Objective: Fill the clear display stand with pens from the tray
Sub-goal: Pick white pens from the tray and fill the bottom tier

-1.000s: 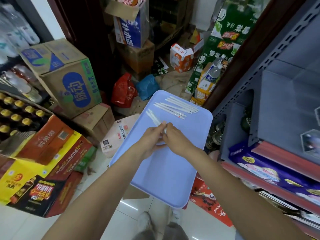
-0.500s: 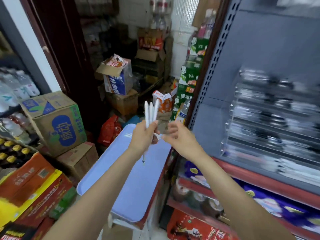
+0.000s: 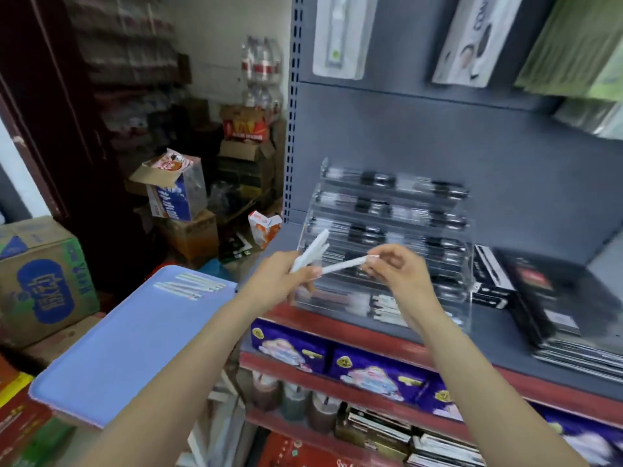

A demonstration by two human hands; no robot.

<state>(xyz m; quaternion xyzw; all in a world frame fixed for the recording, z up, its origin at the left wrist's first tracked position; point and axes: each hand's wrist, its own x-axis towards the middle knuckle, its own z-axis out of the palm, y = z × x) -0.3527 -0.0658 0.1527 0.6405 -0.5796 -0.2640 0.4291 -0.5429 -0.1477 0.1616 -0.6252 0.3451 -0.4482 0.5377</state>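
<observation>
hands meet in front of the clear display stand (image 3: pixel 387 244) on the grey shelf (image 3: pixel 526 335). left hand (image 3: pixel 279 281) grips a small bundle of white pens (image 3: pixel 310 252), fingers curled round them. right hand (image 3: pixel 397 273) pinches the end of one white pen (image 3: pixel 344 265) at its fingertips. more white pens (image 3: pixel 190 286) lie at the far end of the blue tray (image 3: pixel 128 352), to the left.

Flat plastic tray (image 3: pixel 128 338): plain pale blue-lilac. Slim pens on tray (image 3: pixel 190 285): white. Pens held in left hand (image 3: pixel 308 254): white. Tiered acrylic display stand (image 3: pixel 387 244): clear, holding black-and-clear pens. Metal shelf back panel (image 3: pixel 421 129): grey; shelf edge (image 3: pixel 337 326) red. Cardboard carton (image 3: pixel 43 281): brown, blue oval logo, green side.
</observation>
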